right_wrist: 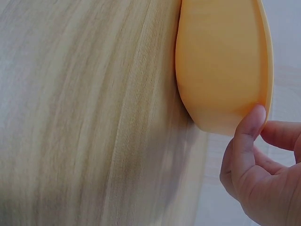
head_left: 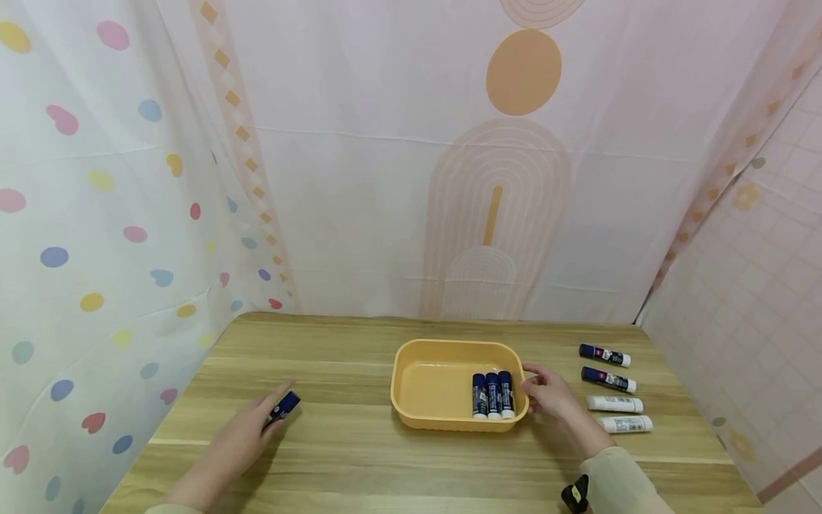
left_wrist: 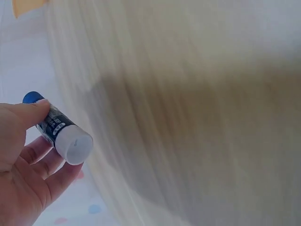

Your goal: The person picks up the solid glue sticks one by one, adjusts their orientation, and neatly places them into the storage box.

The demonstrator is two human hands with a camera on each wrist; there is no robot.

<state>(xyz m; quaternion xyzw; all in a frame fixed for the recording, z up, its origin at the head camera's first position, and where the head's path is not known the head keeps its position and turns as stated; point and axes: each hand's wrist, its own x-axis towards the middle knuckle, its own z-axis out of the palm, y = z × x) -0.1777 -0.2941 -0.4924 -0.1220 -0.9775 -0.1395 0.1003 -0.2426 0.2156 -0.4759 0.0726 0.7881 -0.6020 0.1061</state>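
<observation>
My left hand [head_left: 240, 435] holds a dark blue glue stick [head_left: 286, 405] above the left part of the table; in the left wrist view, thumb and fingers pinch the stick [left_wrist: 55, 123], its white end facing the camera. The yellow tray [head_left: 424, 422] stands mid-table with three blue glue sticks [head_left: 493, 395] side by side at its right end. My right hand [head_left: 557, 401] grips the tray's right rim; in the right wrist view, the fingers of the hand [right_wrist: 263, 174] pinch the edge of the tray [right_wrist: 221, 66].
On the table [head_left: 334, 457], right of the tray, lie two blue glue sticks [head_left: 605, 355] and two white sticks [head_left: 614, 404] in a column, near my right forearm. Patterned curtains [head_left: 359, 214] hang behind and at both sides.
</observation>
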